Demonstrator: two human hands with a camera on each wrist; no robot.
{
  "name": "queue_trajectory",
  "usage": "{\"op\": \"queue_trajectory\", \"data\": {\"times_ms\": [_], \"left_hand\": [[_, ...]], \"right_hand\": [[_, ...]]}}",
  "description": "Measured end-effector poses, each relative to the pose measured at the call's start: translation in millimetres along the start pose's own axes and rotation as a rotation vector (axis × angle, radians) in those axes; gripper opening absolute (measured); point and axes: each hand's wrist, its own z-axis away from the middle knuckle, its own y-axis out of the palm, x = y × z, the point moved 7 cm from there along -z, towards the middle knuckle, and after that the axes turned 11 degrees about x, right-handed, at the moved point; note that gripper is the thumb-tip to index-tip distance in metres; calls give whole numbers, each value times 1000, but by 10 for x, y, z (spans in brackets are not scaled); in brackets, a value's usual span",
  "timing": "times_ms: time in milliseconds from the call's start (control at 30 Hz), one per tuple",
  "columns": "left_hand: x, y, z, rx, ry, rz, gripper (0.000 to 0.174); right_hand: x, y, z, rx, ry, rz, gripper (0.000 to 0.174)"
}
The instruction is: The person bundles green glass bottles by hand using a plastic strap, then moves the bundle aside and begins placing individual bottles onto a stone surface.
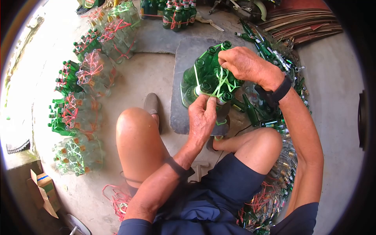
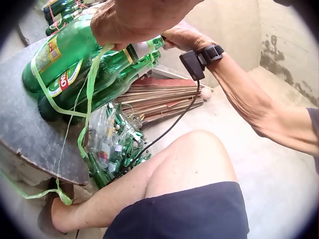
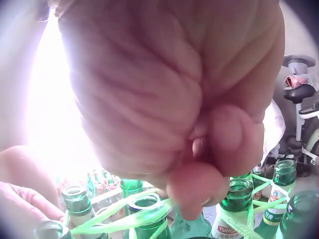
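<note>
A bundle of green glass bottles (image 1: 190, 77) stands on a dark grey slab (image 1: 178, 117) between the person's legs. Light green plastic strapping (image 1: 224, 83) runs round the bottles and crosses over their necks. At the near side, my left hand (image 1: 201, 116) pinches the strapping between thumb and fingers beside a bottle neck. My right hand (image 1: 250, 67) grips the strapping over the far right necks, its fingers curled in the right wrist view. A loose strap end (image 2: 64, 195) hangs below the slab's edge in the left wrist view.
Tied bundles of clear and green bottles (image 1: 92, 72) line the left side. More bundled bottles (image 1: 178, 16) stand at the back. Loose bottles (image 1: 288, 164) are heaped along the right, near stacked brown sheets (image 1: 301, 23). Red strapping (image 1: 116, 199) lies by the left thigh.
</note>
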Motion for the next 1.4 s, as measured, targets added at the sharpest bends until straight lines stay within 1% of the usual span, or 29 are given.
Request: {"op": "queue_trajectory", "data": {"times_ms": [67,133,267,333,367,433,467,567,633,667,733,767,833,867,933,1000,1033,1067,1133,1233,1400], "left_hand": [[-22,3,3,-21,18,15,23],[-38,3,7,-22,8,11,23],[-2,8,7,-23,-3,32,23],[-17,15,0,-35,3,37,23],[-23,-2,7,-51,9,42,23],[-10,-39,19,-52,-14,4,24],[-7,-56,16,-50,-32,-32,24],[-83,-89,30,-82,-38,-11,26],[-49,-144,20,-84,-58,-33,27],[-32,-176,27,-87,-80,-55,27],[-89,-227,39,-114,-76,-56,27],[-107,-250,58,-137,-73,-55,27],[-93,-264,59,-125,-79,-54,24],[-83,-278,56,-115,-84,-52,23],[-73,-311,45,-113,-88,-79,23],[-71,-327,38,-102,-98,-111,23],[-83,-339,29,-108,-88,-102,24],[-96,-351,25,-114,-78,-95,25],[-125,-367,18,-96,-83,-118,24],[-196,-400,4,-82,-89,-160,22],[-196,-458,5,-72,-67,-212,20]], "right_hand": [[-24,-6,-32,25,0,-27,13],[-39,-7,-61,65,-21,-148,12],[-70,50,-118,60,-50,-151,11],[-155,156,-159,216,169,-292,11],[-134,141,-169,220,166,-294,11],[-150,156,-157,284,239,-378,12],[-143,139,-161,284,238,-377,12],[-152,151,-128,310,265,-448,13],[-222,222,-74,331,371,-587,15],[-227,242,-64,331,370,-588,15],[-249,261,-57,296,321,-545,17],[-292,364,-11,295,322,-547,17],[-80,110,49,-173,36,-223,17],[-53,129,124,-175,32,-223,17],[203,14,371,-205,311,-356,30],[483,76,558,-234,339,-269,50],[591,129,608,-223,331,-211,69],[677,199,631,-257,358,-145,70],[719,360,638,-409,355,-69,73],[712,425,636,-470,368,-87,75],[712,434,618,-495,382,-127,73]]}}
